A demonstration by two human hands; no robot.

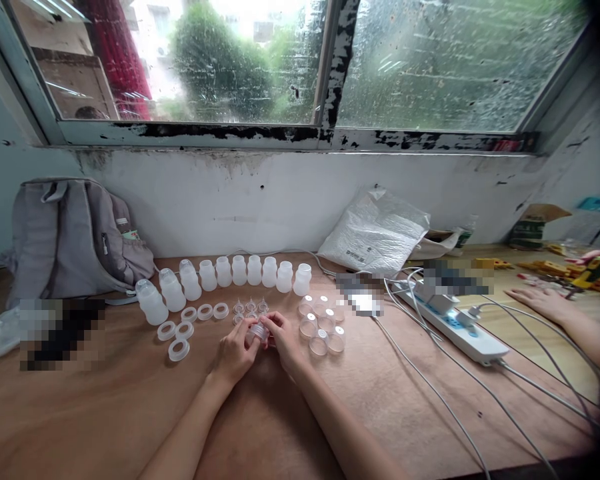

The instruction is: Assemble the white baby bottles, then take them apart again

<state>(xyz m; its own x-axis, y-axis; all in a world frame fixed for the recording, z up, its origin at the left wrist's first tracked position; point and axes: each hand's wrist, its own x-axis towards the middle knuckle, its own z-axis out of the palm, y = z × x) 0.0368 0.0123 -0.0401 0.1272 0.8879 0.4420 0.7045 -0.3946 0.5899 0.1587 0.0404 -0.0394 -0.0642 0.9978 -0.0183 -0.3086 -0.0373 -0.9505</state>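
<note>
My left hand (237, 353) and my right hand (283, 340) are both closed on one small translucent ridged bottle ring (258, 331), held between the fingertips near the middle of the table. The fingers hide part of it. Just beyond lie several clear bottle nipples (251, 307) in rows. To the left sit several loose white bottle rings (179, 349). On the right stand several clear domed caps (319, 343) with white tops. An arc of frosted baby bottles (239, 271) runs behind; the leftmost three, including a capped bottle (151, 302), have tops on, while the others are open-mouthed.
A grey backpack (70, 233) leans at the back left. At the back right is a silver bag (377, 230). A power strip (460, 333) and white cables (420, 387) cross the right side. Another person's hand (543, 303) rests at the neighbouring table, near a yellow-black tool (591, 272).
</note>
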